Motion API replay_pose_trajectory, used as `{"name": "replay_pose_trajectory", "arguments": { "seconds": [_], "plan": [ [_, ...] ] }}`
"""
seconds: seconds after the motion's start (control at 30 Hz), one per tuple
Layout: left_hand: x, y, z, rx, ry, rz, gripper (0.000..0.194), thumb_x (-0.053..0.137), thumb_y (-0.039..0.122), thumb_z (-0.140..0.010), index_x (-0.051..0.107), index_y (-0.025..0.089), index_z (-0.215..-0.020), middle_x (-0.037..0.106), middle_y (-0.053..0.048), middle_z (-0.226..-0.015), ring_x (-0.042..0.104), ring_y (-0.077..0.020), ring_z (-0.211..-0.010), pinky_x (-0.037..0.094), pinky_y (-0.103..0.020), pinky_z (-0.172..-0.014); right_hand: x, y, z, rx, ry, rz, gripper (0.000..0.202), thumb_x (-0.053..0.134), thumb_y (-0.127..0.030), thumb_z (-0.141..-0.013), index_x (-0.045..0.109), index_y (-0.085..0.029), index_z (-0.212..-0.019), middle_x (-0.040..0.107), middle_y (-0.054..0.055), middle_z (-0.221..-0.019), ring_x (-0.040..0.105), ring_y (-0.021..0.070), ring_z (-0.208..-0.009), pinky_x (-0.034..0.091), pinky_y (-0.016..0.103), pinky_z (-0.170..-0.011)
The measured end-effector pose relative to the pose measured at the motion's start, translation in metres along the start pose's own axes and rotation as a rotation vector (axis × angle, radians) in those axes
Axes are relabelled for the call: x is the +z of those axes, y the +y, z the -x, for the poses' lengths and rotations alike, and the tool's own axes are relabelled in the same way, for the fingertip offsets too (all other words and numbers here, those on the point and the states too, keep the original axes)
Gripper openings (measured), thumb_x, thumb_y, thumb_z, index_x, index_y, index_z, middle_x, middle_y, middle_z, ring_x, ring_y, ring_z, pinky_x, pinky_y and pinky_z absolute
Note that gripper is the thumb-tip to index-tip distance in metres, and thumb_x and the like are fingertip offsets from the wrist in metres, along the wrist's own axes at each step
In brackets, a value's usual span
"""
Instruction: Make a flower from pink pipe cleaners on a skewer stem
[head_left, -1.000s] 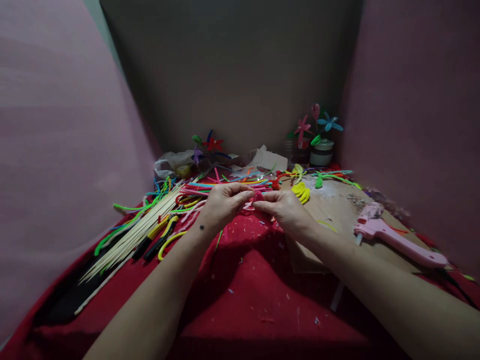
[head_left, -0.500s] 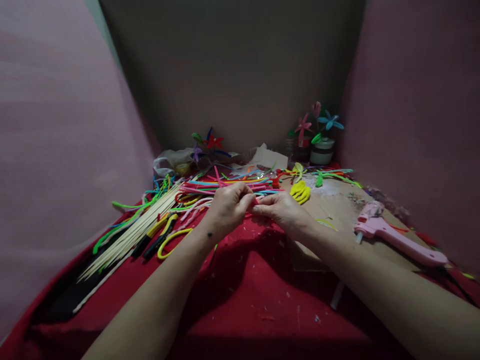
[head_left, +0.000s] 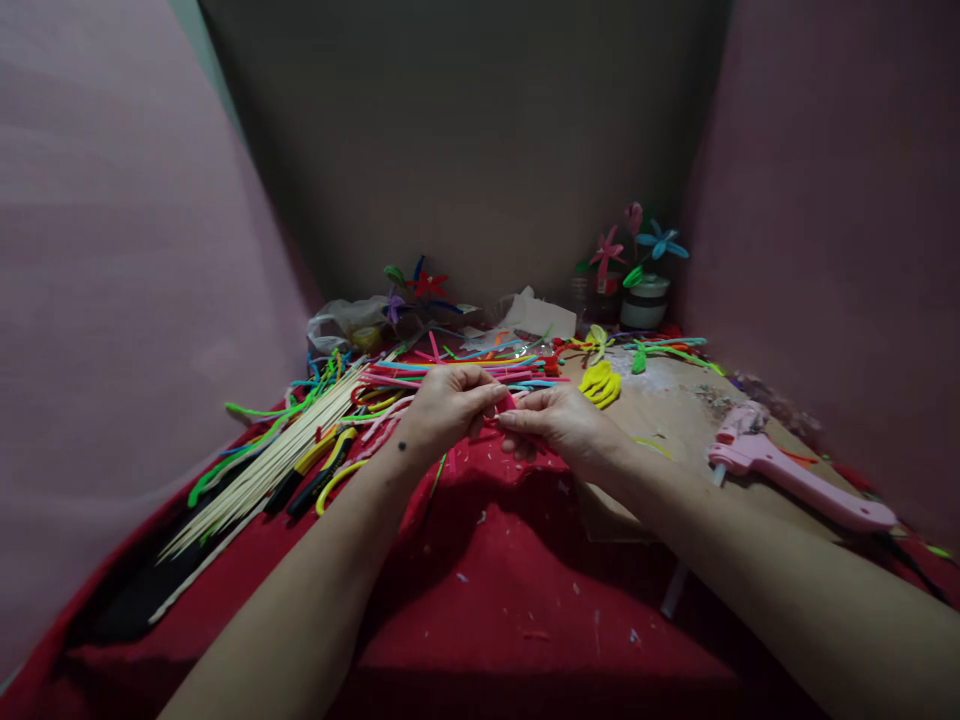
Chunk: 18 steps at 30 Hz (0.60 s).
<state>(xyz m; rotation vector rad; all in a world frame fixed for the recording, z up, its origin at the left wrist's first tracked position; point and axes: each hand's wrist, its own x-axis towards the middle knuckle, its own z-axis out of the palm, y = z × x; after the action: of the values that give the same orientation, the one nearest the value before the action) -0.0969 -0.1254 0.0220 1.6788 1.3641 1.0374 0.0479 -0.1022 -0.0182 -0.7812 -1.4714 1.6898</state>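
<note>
A pink pipe cleaner (head_left: 507, 403) is pinched between both hands above the red cloth; much of it is hidden by fingers. My left hand (head_left: 454, 405) is closed, thumb and forefinger gripping it from the left. From the other side my right hand (head_left: 564, 420) pinches it between thumb and fingertips. Just behind the hands lies a bundle of coloured pipe cleaners (head_left: 405, 376). A yellow petal-shaped piece (head_left: 600, 385) rests on the cardboard beyond my right hand.
To the left are thin wooden sticks (head_left: 262, 462) and yellow-black pliers (head_left: 321, 470). A pink glue gun (head_left: 802, 478) lies at right on cardboard (head_left: 667, 405). Pipe-cleaner flowers (head_left: 660, 241) stand at the back beside a jar (head_left: 645, 303). Red cloth (head_left: 525, 590) covers the table.
My left hand has shifted slightly left and turned, so a gap shows between the hands. More of the pink pipe cleaner is visible. My right hand's lower fingers have opened out a little.
</note>
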Motion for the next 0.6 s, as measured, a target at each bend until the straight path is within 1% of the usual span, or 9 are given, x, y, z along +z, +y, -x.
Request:
{"name": "replay_pose_trajectory", "arguments": {
  "seconds": [0.13, 0.17, 0.2, 0.27, 0.33, 0.4, 0.43, 0.53, 0.6],
  "plan": [
    [0.014, -0.004, 0.001, 0.138, 0.273, -0.126, 0.018, 0.057, 0.027, -0.070, 0.056, 0.013, -0.057, 0.051, 0.003, -0.049, 0.042, -0.0067, -0.045, 0.032, -0.018, -0.043, 0.001, 0.002, 0.001, 0.022, -0.019, -0.104, 0.020, 0.069, -0.029, -0.061, 0.060, -0.012, -0.058, 0.062, 0.003, -0.049, 0.051, 0.0086, -0.036, 0.039, 0.021, -0.039],
    [0.016, -0.004, 0.002, 0.159, 0.302, -0.141, 0.017, 0.058, 0.026, -0.069, 0.057, 0.013, -0.057, 0.052, 0.002, -0.051, 0.044, -0.0072, -0.048, 0.034, -0.018, -0.045, 0.001, 0.002, 0.001, 0.029, -0.018, -0.124, 0.019, 0.069, -0.028, -0.062, 0.060, -0.012, -0.058, 0.062, 0.003, -0.048, 0.051, 0.0087, -0.036, 0.039, 0.021, -0.039],
    [0.016, -0.003, 0.002, 0.156, 0.298, -0.128, 0.017, 0.058, 0.027, -0.069, 0.057, 0.013, -0.058, 0.053, 0.002, -0.052, 0.045, -0.0074, -0.049, 0.035, -0.018, -0.045, 0.002, 0.002, 0.001, 0.032, -0.013, -0.134, 0.018, 0.069, -0.027, -0.062, 0.060, -0.012, -0.058, 0.062, 0.002, -0.048, 0.051, 0.0086, -0.036, 0.039, 0.021, -0.040],
    [0.014, -0.002, 0.002, 0.099, 0.200, -0.027, 0.018, 0.057, 0.028, -0.071, 0.057, 0.013, -0.061, 0.052, 0.003, -0.050, 0.043, -0.0065, -0.044, 0.033, -0.018, -0.042, 0.003, 0.002, 0.002, 0.023, -0.007, -0.133, 0.016, 0.068, -0.025, -0.063, 0.060, -0.012, -0.058, 0.061, 0.002, -0.047, 0.050, 0.0079, -0.036, 0.038, 0.020, -0.039],
    [0.008, -0.001, 0.002, 0.039, 0.048, 0.110, 0.017, 0.058, 0.029, -0.071, 0.060, 0.012, -0.071, 0.053, 0.003, -0.051, 0.039, -0.0049, -0.038, 0.030, -0.018, -0.038, 0.003, 0.001, 0.002, 0.012, -0.005, -0.117, 0.016, 0.068, -0.025, -0.063, 0.061, -0.011, -0.058, 0.061, 0.002, -0.048, 0.050, 0.0073, -0.036, 0.038, 0.020, -0.040],
    [0.002, -0.001, 0.000, 0.029, -0.077, 0.179, 0.020, 0.060, 0.030, -0.071, 0.061, 0.012, -0.078, 0.055, 0.002, -0.053, 0.039, -0.0042, -0.037, 0.029, -0.017, -0.037, 0.002, 0.002, 0.002, 0.005, -0.016, -0.097, 0.018, 0.069, -0.026, -0.063, 0.061, -0.011, -0.058, 0.061, 0.003, -0.049, 0.050, 0.0075, -0.036, 0.039, 0.020, -0.040],
    [0.000, -0.002, -0.001, 0.034, -0.119, 0.183, 0.020, 0.060, 0.030, -0.070, 0.060, 0.011, -0.078, 0.056, 0.001, -0.053, 0.040, -0.0043, -0.037, 0.029, -0.017, -0.037, 0.001, 0.002, 0.002, 0.008, -0.029, -0.095, 0.020, 0.070, -0.027, -0.062, 0.061, -0.010, -0.058, 0.062, 0.003, -0.049, 0.051, 0.0078, -0.037, 0.040, 0.021, -0.041],
    [-0.003, -0.004, -0.003, 0.023, -0.162, 0.127, 0.020, 0.059, 0.031, -0.071, 0.058, 0.011, -0.068, 0.051, 0.003, -0.047, 0.038, -0.0047, -0.036, 0.027, -0.017, -0.036, 0.000, 0.004, 0.001, 0.029, -0.060, -0.118, 0.021, 0.072, -0.028, -0.061, 0.062, -0.010, -0.059, 0.063, 0.004, -0.052, 0.054, 0.0089, -0.040, 0.043, 0.022, -0.044],
    [-0.001, -0.004, -0.003, 0.015, -0.107, 0.050, 0.018, 0.057, 0.029, -0.072, 0.057, 0.012, -0.066, 0.048, 0.004, -0.045, 0.036, -0.0045, -0.036, 0.026, -0.017, -0.036, 0.000, 0.005, 0.001, 0.037, -0.055, -0.136, 0.020, 0.072, -0.027, -0.060, 0.062, -0.011, -0.060, 0.064, 0.005, -0.054, 0.056, 0.0101, -0.043, 0.044, 0.022, -0.045]
  ]
}}
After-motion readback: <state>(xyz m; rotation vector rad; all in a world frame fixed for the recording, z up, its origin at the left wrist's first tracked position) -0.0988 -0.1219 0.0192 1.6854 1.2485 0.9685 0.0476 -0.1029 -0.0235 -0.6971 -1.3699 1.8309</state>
